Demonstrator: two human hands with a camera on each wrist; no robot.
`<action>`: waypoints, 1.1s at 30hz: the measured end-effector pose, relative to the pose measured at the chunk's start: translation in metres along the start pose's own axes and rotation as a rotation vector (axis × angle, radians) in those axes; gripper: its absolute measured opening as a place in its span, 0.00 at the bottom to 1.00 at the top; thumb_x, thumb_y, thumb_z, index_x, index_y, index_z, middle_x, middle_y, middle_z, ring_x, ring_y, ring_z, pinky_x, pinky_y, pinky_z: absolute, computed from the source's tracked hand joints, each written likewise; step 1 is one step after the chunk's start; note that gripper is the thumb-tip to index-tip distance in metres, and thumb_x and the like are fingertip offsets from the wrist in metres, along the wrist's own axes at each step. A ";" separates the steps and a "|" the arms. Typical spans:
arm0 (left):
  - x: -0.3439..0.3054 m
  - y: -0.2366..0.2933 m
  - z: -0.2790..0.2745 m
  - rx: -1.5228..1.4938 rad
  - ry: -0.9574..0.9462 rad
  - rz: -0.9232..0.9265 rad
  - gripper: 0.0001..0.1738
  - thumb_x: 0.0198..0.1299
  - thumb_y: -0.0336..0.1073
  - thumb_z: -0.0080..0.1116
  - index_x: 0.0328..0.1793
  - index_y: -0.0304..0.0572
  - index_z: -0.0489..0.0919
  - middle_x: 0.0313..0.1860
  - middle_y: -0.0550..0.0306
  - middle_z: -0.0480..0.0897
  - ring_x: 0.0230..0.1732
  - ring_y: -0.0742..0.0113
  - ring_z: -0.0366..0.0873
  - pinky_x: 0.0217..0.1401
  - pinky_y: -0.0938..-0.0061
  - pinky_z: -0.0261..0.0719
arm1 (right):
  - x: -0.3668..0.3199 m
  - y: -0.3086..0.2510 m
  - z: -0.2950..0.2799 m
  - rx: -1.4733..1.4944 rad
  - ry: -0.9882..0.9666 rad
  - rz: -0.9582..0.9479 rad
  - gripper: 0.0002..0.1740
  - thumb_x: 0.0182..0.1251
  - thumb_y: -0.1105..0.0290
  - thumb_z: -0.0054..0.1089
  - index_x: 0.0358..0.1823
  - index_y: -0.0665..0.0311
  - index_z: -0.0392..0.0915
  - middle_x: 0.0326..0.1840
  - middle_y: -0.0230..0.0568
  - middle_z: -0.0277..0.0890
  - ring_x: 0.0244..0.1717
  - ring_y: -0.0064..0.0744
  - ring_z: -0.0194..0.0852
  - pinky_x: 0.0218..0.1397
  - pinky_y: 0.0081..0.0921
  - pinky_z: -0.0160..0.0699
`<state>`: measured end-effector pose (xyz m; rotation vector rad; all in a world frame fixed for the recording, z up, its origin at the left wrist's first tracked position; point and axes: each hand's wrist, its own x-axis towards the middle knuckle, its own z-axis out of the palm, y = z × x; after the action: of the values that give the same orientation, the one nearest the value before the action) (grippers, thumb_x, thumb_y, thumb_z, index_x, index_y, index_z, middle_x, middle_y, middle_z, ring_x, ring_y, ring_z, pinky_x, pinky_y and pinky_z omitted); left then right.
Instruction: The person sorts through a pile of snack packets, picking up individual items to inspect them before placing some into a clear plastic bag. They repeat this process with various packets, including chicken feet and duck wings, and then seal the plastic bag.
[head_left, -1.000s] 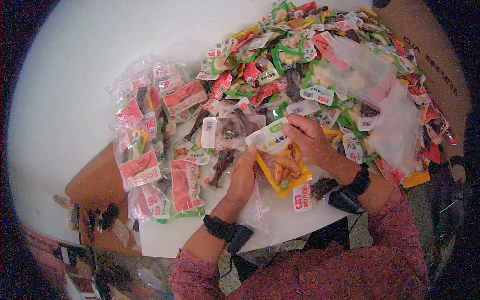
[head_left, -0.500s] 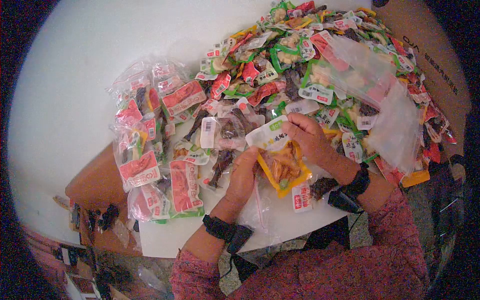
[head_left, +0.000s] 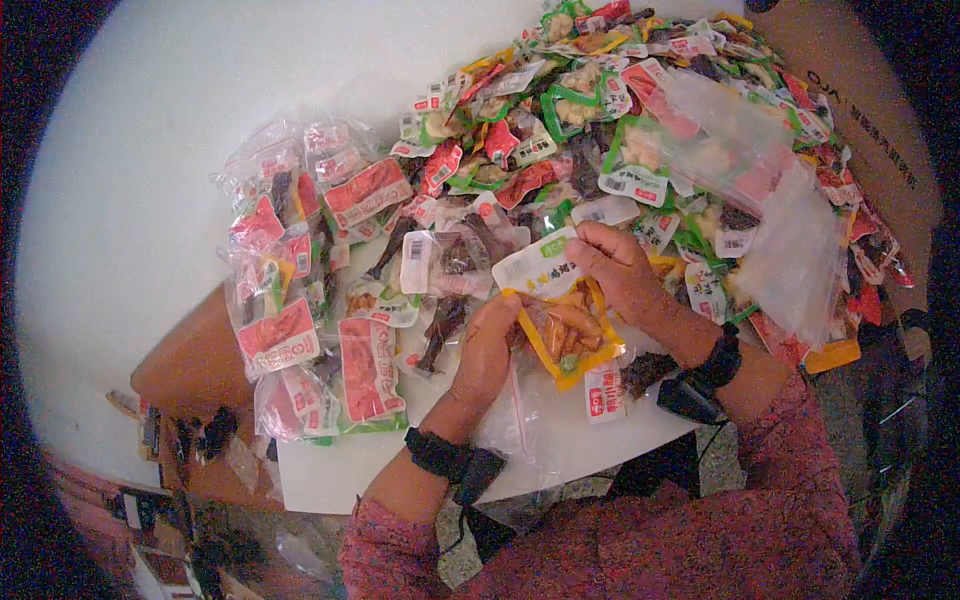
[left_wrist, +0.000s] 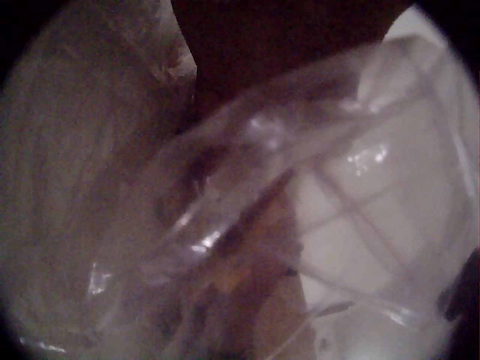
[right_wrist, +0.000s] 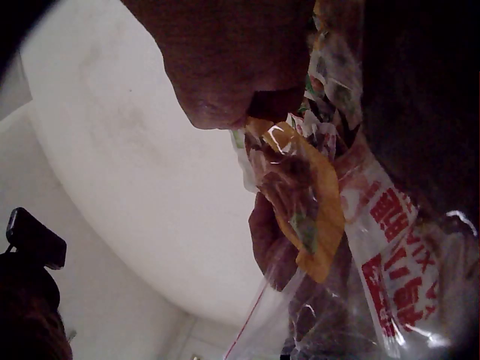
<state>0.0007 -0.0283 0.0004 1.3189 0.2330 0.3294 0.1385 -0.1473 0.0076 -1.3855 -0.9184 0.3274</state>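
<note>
Head view: the right hand's fingers (head_left: pixel 590 255) pinch the white top of a yellow-edged packet (head_left: pixel 565 325); the left hand's fingers (head_left: pixel 500 312) grip its side edge. Below the left fingers lies a clear bag (head_left: pixel 505 425); beyond both hands, a packet heap (head_left: pixel 590 100) covers part of the bench (head_left: pixel 340 475).

Glossy, crinkled clear plastic of the yellow-edged pouch (head_left: pixel 568 335); smooth, matt white tabletop (head_left: pixel 350 480); patterned cloth sleeves (head_left: pixel 395 545).

Table (head_left: pixel 150 180), from the head view's centre: packet heap (head_left: pixel 575 105), one o'clock; flat bags (head_left: pixel 795 260) atop it, two; filled bags (head_left: pixel 280 335), nine.
</note>
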 end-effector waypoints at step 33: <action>-0.001 -0.001 0.000 0.034 -0.023 0.023 0.12 0.60 0.38 0.42 0.43 0.39 0.72 0.33 0.65 0.76 0.30 0.81 0.71 0.31 0.85 0.69 | -0.001 -0.004 0.001 0.005 0.014 -0.038 0.09 0.61 0.66 0.48 0.30 0.66 0.67 0.25 0.22 0.60 0.29 0.11 0.55 0.30 0.12 0.58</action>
<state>0.0000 -0.0289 -0.0006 1.3588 0.2051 0.3312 0.1359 -0.1484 0.0112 -1.3624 -0.9306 0.2908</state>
